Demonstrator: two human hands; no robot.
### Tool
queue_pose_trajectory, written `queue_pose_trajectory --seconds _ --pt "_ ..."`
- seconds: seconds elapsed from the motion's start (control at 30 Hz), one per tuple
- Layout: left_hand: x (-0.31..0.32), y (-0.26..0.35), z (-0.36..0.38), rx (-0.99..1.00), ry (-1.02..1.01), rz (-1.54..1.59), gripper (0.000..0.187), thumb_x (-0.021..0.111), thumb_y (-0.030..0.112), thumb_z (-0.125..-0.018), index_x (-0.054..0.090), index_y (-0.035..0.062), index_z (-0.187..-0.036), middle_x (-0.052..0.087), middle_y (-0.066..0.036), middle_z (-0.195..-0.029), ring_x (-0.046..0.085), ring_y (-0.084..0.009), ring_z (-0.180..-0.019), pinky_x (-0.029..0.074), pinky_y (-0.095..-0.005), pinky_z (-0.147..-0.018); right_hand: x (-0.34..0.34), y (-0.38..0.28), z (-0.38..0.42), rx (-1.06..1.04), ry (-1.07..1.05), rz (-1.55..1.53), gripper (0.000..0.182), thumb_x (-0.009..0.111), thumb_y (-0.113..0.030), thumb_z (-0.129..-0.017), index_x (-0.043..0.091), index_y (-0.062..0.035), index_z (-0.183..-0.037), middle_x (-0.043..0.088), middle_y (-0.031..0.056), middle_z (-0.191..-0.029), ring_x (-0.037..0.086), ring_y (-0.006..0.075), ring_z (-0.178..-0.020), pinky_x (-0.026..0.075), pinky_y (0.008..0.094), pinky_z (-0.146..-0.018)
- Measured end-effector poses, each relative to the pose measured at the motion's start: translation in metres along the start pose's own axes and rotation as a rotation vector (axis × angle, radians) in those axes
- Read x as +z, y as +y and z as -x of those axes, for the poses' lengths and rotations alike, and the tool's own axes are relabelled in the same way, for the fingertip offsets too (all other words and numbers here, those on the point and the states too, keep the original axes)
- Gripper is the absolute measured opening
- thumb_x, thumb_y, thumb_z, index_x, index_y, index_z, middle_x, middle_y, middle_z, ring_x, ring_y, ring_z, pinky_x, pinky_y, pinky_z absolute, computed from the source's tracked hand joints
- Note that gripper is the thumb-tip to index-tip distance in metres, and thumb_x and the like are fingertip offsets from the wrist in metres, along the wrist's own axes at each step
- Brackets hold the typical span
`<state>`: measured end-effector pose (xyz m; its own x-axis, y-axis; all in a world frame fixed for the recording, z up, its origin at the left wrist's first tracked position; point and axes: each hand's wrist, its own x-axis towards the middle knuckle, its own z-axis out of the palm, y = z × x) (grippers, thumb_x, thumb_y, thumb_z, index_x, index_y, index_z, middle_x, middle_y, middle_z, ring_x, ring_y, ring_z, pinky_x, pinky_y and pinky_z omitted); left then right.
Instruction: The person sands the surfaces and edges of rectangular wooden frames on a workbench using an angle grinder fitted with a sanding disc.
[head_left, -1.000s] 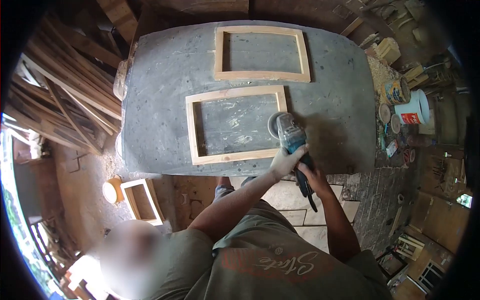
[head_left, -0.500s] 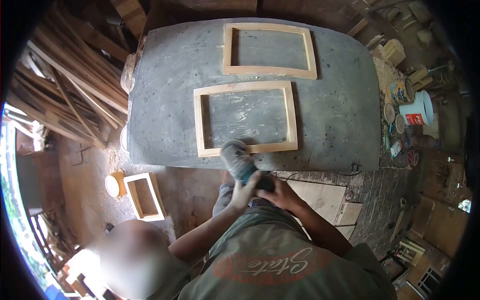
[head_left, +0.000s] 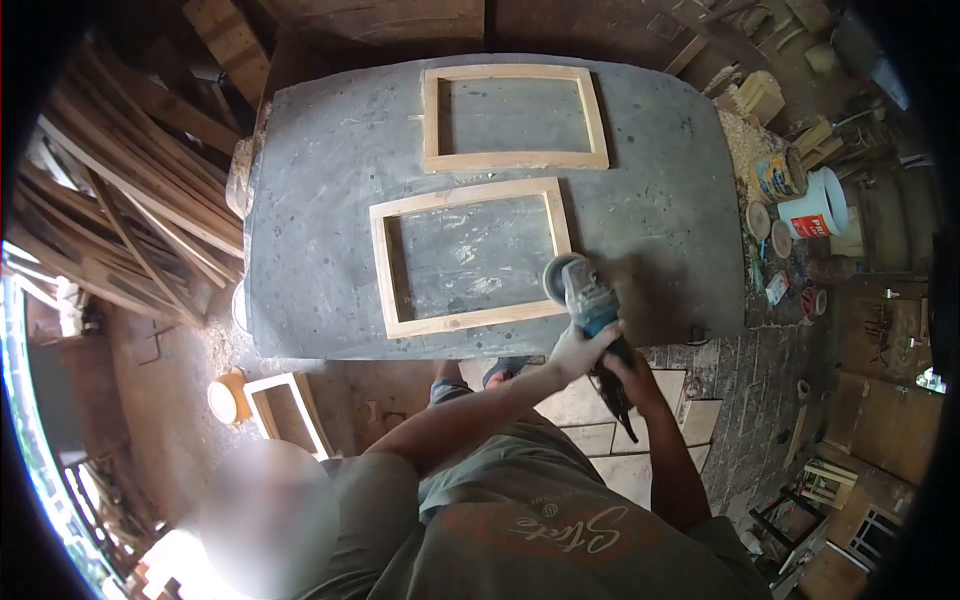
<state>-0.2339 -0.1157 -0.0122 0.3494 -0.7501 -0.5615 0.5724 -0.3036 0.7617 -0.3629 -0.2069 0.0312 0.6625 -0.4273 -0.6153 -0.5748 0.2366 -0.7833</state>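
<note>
An angle grinder with a round disc, teal and dark in colour, is held in both hands. My left hand wraps round its body behind the head. Behind it, my right hand grips the rear handle, where the black cord hangs down. The disc meets or hovers over the lower right corner of the nearer wooden frame; contact cannot be made out. This pale rectangular frame lies flat on the grey tabletop. Beyond it rests a second wooden frame of similar shape.
A smaller wooden frame stands on the floor beside a yellow container. Long boards are piled at the left. Along the table's right side stand a white bucket, a yellow-labelled tub and small tools. Wood shavings lie there too.
Both hands have carried the grinder rightward, from the nearer frame's front rail to its lower right corner. The whole view has shifted slightly; the frames keep their places on the table.
</note>
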Motion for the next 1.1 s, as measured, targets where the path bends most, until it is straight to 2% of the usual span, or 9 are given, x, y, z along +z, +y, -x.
queue_pose_trajectory --seconds 0.27,0.5,0.77,0.83,0.9,0.93,1.0,1.03,1.1 --pt "-0.078 0.112 -0.075 -0.09 -0.047 -0.012 0.08 0.068 0.061 -0.077 0.049 0.0024 -0.127 0.063 -0.018 -0.106 0.068 -0.0331 -0.085 0.061 -0.0458 -0.067 0.035 -0.1 -0.107 -0.007 0.023 0.042 0.049 0.066 -0.046 -0.086 0.062 0.0004 -0.099 0.059 0.0053 -0.07 0.059 0.0153 -0.051 0.049 0.0294 -0.043" --pt "-0.185 0.125 -0.028 -0.063 0.132 0.069 0.081 0.063 0.068 -0.077 0.054 0.0001 -0.121 0.064 -0.018 -0.103 0.068 -0.0314 -0.085 0.06 -0.0439 -0.07 0.138 -0.139 -0.14 -0.051 -0.175 0.104 0.044 0.067 -0.046 -0.084 0.062 -0.0027 -0.088 0.057 0.0031 -0.066 0.057 0.0131 -0.051 0.044 0.028 -0.044" --pt "-0.27 0.109 0.03 0.024 0.297 0.271 0.079 0.065 0.066 -0.078 0.05 0.0088 -0.129 0.062 -0.017 -0.114 0.064 -0.0338 -0.099 0.056 -0.0481 -0.081 0.226 -0.12 -0.192 -0.274 -0.357 0.476 0.063 0.063 -0.056 -0.081 0.066 0.0009 -0.109 0.069 0.0179 -0.096 0.065 0.0263 -0.091 0.049 0.0372 -0.081" --pt "-0.282 0.079 0.04 0.028 0.31 0.282 0.078 0.066 0.065 -0.078 0.048 0.0104 -0.131 0.06 -0.016 -0.117 0.064 -0.0357 -0.098 0.057 -0.0486 -0.079 0.237 -0.114 -0.179 -0.195 -0.309 0.58 0.061 0.064 -0.054 -0.081 0.066 0.0 -0.109 0.069 0.0169 -0.098 0.065 0.0242 -0.092 0.049 0.0361 -0.08" --pt "-0.265 0.08 0.068 0.119 0.371 0.312 0.07 0.069 0.058 -0.079 0.051 0.01 -0.127 0.061 -0.015 -0.114 0.064 -0.0306 -0.094 0.057 -0.0428 -0.073 0.24 -0.123 -0.144 -0.284 -0.475 0.392 0.046 0.067 -0.04 -0.085 0.067 -0.0005 -0.108 0.069 0.0108 -0.101 0.063 0.0194 -0.09 0.049 0.0333 -0.079" --pt "-0.251 0.071 0.078 0.142 0.348 0.369 0.068 0.07 0.056 -0.079 0.052 0.0102 -0.125 0.061 -0.014 -0.112 0.063 -0.0279 -0.095 0.055 -0.0409 -0.075 0.23 -0.11 -0.138 -0.069 -0.451 0.377 0.042 0.067 -0.034 -0.087 0.066 0.002 -0.108 0.068 0.0089 -0.1 0.062 0.0178 -0.09 0.049 0.0327 -0.079" --pt "-0.212 0.048 0.094 0.156 0.317 0.434 0.062 0.071 0.052 -0.079 0.056 0.0108 -0.123 0.062 -0.011 -0.109 0.061 -0.0226 -0.097 0.051 -0.0371 -0.081 0.2 -0.077 -0.115 -0.246 -0.447 0.393 0.045 0.067 -0.032 -0.088 0.062 0.0053 -0.113 0.067 0.0092 -0.105 0.061 0.0185 -0.094 0.048 0.0335 -0.082" --pt "-0.192 0.032 0.097 0.133 0.364 0.414 0.068 0.07 0.06 -0.077 0.056 0.0122 -0.124 0.062 -0.009 -0.11 0.061 -0.0206 -0.098 0.051 -0.0367 -0.082 0.176 -0.048 -0.123 -0.169 -0.566 0.327 0.068 0.073 -0.038 -0.084 0.046 0.0022 -0.131 0.055 0.0129 -0.123 0.058 0.0205 -0.104 0.049 0.0346 -0.086" --pt "-0.155 0.014 0.111 0.102 0.373 0.385 0.076 0.068 0.068 -0.075 0.055 0.0133 -0.126 0.062 -0.007 -0.111 0.061 -0.0181 -0.099 0.051 -0.0362 -0.083 0.138 -0.008 -0.105 -0.089 -0.569 0.224 0.068 0.077 -0.03 -0.079 0.047 0.0016 -0.131 0.056 0.012 -0.122 0.054 0.022 -0.113 0.042 0.0348 -0.096"
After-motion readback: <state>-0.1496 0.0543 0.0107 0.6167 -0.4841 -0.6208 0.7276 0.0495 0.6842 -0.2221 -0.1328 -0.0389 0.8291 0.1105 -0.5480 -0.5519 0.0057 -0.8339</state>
